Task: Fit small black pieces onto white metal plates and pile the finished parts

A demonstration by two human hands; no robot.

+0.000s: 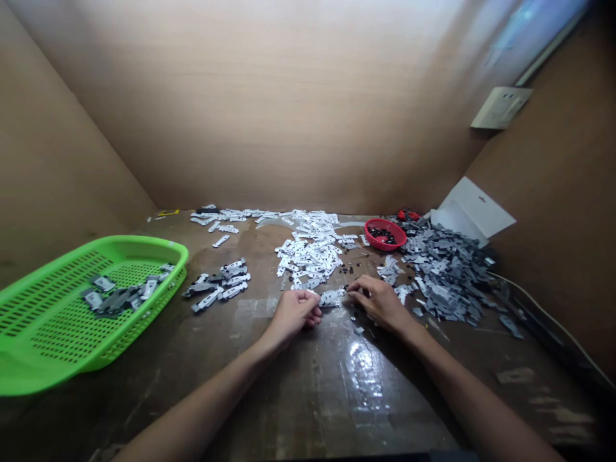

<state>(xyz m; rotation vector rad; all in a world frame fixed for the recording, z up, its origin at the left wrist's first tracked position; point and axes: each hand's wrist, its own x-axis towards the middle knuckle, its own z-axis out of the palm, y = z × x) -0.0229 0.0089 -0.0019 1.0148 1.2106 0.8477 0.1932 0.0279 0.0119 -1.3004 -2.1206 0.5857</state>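
My left hand (293, 314) and my right hand (380, 301) rest on a worn brown tabletop (312, 404), curled towards each other. A small cluster of white flat parts (332, 297) lies between them, touching or almost touching my left fingertips. Any part inside either hand is hidden by the fingers. Small dark bits (353, 314) lie just beyond my right fingertips. Behind my hands is a large scattered heap of white slotted parts (308, 250). To the right lies a bigger heap of grey parts (445, 273).
A green perforated plastic basket (139, 247) with grey and white parts sits at left. A smaller group of parts (216, 287) lies beside it. A red bowl (385, 234) holds dark pieces. Brown walls enclose the table, with a white card (474, 212), wall socket (501, 108) and cable (543, 301) at right.
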